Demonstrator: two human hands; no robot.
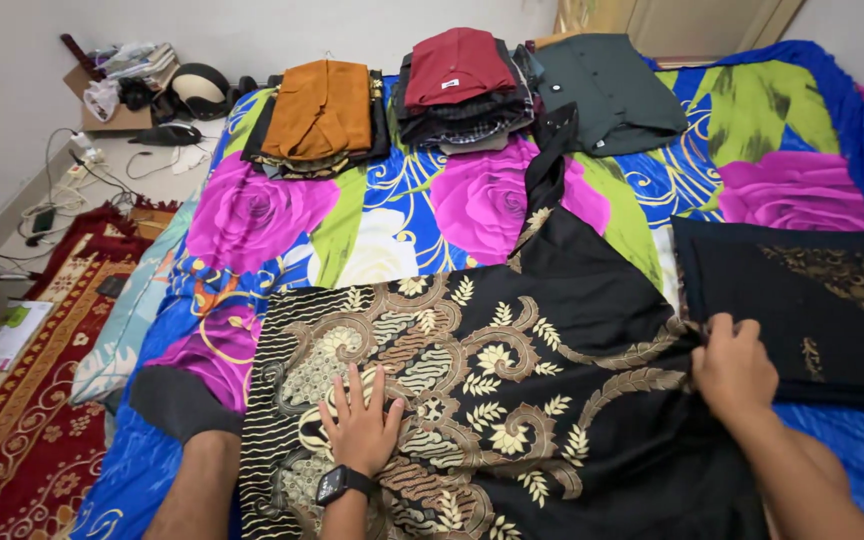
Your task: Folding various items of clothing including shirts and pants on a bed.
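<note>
A black garment with gold and cream leaf and scroll patterns [512, 400] lies spread over the near part of the bed. My left hand [360, 425], with a dark watch on its wrist, presses flat on the patterned cloth with fingers apart. At the garment's right edge my right hand [730, 368] pinches the black fabric. One dark sleeve [544, 175] stretches away toward the far piles. Just right of my right hand lies a second folded black and gold cloth [812, 305].
The bed sheet [402, 220] is bright blue with pink roses. At its far side sit three stacks: an orange-topped pile [320, 115], a maroon-topped pile [457, 85] and a dark green shirt [607, 90]. A red rug [22, 400], cables and clutter lie on the floor at left.
</note>
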